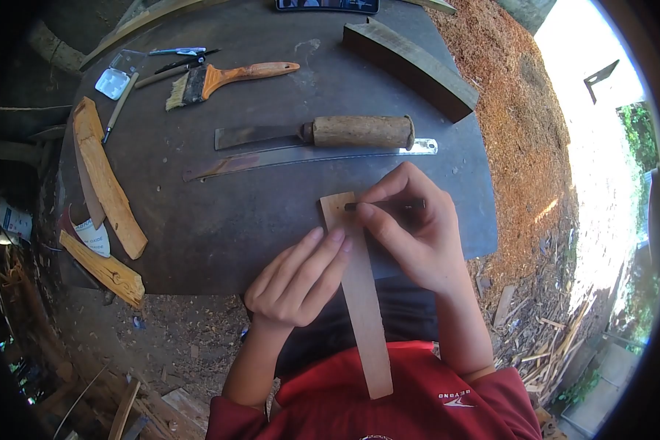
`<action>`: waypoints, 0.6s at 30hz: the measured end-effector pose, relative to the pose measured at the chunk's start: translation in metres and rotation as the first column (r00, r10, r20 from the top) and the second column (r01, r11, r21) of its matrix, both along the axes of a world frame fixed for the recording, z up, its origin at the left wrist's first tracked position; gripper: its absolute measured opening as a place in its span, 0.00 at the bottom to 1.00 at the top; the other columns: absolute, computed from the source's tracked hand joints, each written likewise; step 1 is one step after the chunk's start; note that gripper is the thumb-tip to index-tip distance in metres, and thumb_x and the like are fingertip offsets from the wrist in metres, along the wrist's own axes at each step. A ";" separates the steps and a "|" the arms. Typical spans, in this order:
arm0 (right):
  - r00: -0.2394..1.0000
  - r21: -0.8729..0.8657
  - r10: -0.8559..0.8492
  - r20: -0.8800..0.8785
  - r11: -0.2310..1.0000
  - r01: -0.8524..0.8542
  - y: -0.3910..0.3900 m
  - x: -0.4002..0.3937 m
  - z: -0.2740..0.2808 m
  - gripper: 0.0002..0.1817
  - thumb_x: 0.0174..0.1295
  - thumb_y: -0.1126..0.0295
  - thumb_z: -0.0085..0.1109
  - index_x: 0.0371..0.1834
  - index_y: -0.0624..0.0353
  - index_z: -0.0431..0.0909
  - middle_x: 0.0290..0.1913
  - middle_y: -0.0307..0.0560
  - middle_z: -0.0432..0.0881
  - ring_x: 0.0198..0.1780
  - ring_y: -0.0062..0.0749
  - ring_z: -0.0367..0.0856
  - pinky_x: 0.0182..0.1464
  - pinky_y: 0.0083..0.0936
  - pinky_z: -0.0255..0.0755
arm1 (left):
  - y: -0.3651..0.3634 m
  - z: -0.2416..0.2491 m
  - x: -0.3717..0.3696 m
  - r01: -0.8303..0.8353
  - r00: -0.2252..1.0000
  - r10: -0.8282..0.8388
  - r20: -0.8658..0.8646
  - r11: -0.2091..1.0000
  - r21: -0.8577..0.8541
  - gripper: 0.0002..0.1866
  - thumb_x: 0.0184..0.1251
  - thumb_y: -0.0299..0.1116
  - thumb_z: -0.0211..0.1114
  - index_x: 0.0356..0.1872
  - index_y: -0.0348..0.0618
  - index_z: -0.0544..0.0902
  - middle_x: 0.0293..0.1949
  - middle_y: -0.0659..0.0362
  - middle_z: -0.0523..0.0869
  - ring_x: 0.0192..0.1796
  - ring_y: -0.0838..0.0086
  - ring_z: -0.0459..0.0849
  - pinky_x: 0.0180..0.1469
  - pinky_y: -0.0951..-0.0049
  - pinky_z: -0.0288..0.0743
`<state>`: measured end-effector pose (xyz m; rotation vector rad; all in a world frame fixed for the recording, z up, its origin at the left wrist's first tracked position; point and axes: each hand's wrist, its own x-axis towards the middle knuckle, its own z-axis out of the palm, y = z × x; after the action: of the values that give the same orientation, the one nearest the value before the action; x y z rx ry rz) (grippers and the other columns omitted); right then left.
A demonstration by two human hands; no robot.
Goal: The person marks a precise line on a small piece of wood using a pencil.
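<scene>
A thin, pale wooden strip (364, 315) runs from the table's near edge down over my lap, its far end lying on the dark table (220, 220). My right hand (414, 220) pinches a short dark rod-like tool (411, 204) between thumb and fingers, its tip at the strip's far end beside a small dark mark. My left hand (297, 279) lies flat with its fingers stretched out, fingertips on the strip's left edge. Beyond the hands are a wood-handled chisel (363, 132) and a metal ruler (301, 155).
A paintbrush (231, 75), pens and a small white case (113, 83) lie at the far left. Wooden pieces (110, 180) and sandpaper (92, 236) line the left edge. A curved wood block (411, 66) sits far right, near a phone (328, 6). Sawdust covers the ground.
</scene>
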<state>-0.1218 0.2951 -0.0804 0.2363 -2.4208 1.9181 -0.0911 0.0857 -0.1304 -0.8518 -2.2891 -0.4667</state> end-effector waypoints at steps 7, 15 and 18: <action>1.000 -0.007 0.021 0.006 1.000 -0.021 0.000 0.000 0.000 0.07 0.72 0.72 0.70 0.44 0.64 0.82 0.36 0.44 0.90 0.40 0.20 0.88 0.43 0.21 0.78 | 0.000 -0.001 0.000 -0.004 1.000 0.004 -0.005 1.000 0.000 0.09 0.72 0.32 0.72 0.48 0.53 0.95 0.54 0.66 0.95 0.52 0.74 0.95 0.48 0.78 0.90; 0.999 -0.027 -0.023 0.034 0.999 0.024 -0.002 0.001 0.001 0.07 0.72 0.72 0.70 0.44 0.64 0.82 0.36 0.44 0.90 0.40 0.19 0.88 0.43 0.21 0.79 | -0.002 -0.002 0.002 0.014 1.000 -0.014 0.023 1.000 0.001 0.14 0.68 0.32 0.70 0.53 0.52 0.94 0.55 0.65 0.95 0.55 0.71 0.94 0.53 0.72 0.90; 1.000 -0.037 -0.025 0.018 0.999 0.026 -0.001 0.000 -0.002 0.07 0.72 0.72 0.70 0.45 0.64 0.82 0.37 0.44 0.90 0.40 0.19 0.87 0.42 0.20 0.79 | -0.002 -0.003 0.002 0.018 0.999 -0.018 0.026 1.000 -0.003 0.17 0.65 0.32 0.70 0.54 0.51 0.94 0.55 0.64 0.95 0.57 0.69 0.94 0.55 0.70 0.90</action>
<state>-0.1217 0.2938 -0.0828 0.1869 -2.3840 1.9608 -0.0889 0.0836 -0.1335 -0.8733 -2.3087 -0.4844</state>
